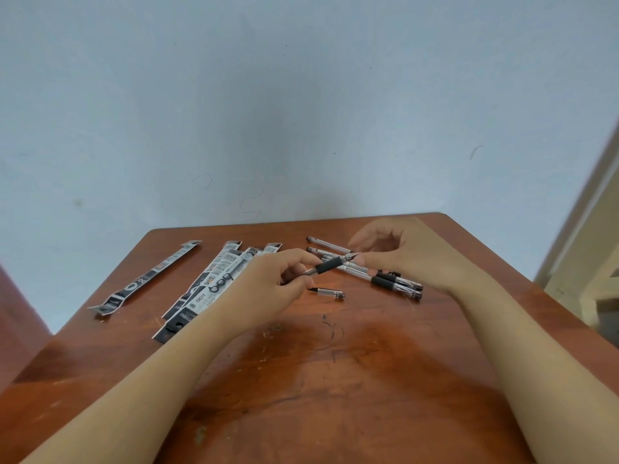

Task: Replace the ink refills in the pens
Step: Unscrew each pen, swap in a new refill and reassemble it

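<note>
I hold one clear pen with a black rubber grip [330, 264] above the wooden table [301, 380]. My left hand [268, 283] pinches its barrel, and my right hand [402, 252] pinches its tip end between thumb and forefinger. A loose pen cap [330, 292] lies on the table just below the held pen. Several more clear pens [385, 279] lie in a crossed pile under my right hand. Several refill packets [214, 283] lie fanned out to the left, partly hidden by my left forearm.
One more packet strip [147, 279] lies apart near the table's left edge. A pale wall [301, 112] stands directly behind the table. A cream-coloured frame [589, 279] is at the right. Ink scribbles mark the tabletop in front of me.
</note>
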`<state>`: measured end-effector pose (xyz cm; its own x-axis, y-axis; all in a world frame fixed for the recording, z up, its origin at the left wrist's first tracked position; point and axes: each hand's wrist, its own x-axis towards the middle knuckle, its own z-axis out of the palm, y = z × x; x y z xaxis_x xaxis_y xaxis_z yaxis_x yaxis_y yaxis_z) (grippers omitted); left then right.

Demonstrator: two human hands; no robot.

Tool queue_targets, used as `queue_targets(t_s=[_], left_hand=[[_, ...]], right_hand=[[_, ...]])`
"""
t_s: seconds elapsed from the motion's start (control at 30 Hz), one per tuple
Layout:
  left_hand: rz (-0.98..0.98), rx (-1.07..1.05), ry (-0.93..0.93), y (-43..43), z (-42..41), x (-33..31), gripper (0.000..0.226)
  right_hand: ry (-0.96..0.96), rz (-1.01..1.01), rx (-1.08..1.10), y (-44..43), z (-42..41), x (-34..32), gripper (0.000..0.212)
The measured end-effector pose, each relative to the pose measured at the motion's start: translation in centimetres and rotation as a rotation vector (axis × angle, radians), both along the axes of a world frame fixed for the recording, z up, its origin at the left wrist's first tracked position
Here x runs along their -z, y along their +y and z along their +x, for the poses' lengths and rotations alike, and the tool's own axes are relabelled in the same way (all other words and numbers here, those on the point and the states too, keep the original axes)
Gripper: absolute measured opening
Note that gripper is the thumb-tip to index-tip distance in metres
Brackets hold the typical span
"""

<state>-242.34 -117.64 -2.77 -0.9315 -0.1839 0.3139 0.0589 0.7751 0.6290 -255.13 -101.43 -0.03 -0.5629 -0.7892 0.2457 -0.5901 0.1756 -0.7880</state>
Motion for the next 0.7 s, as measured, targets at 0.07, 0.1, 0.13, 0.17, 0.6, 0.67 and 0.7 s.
queue_targets(t_s=[0.07,0.1,0.13,0.17,0.6,0.67,0.7], left_hand=[[-0.002,0.002,-0.001,-0.02,0.01,0.0,0.024],[-0.006,0.001,-0.002,-0.06,0.01,0.03,0.024],[-0.011,0.0,-0.004,-0.08,0.0,0.06,0.024],[-0.014,-0.002,-0.007,-0.09,0.0,0.08,0.024],[-0.006,0.015,-0.008,0.01,0.0,0.0,0.033],[-0.019,0.016,-0.011,-0.02,0.01,0.05,0.031],[-0.018,0.016,-0.011,-0.06,0.0,0.08,0.028]], right_hand=[[0.006,-0.001,-0.006,-0.11,0.08,0.13,0.018],[0.001,0.0,-0.005,-0.2,0.15,0.22,0.018],[0.003,0.005,-0.005,-0.28,0.16,0.36,0.018],[0.011,0.011,-0.002,-0.38,0.15,0.51,0.017],[0.046,0.068,-0.047,-0.35,0.04,0.75,0.013],[0.05,0.076,-0.038,-0.52,0.17,0.81,0.014],[0.049,0.081,-0.035,-0.63,0.23,0.87,0.015]])
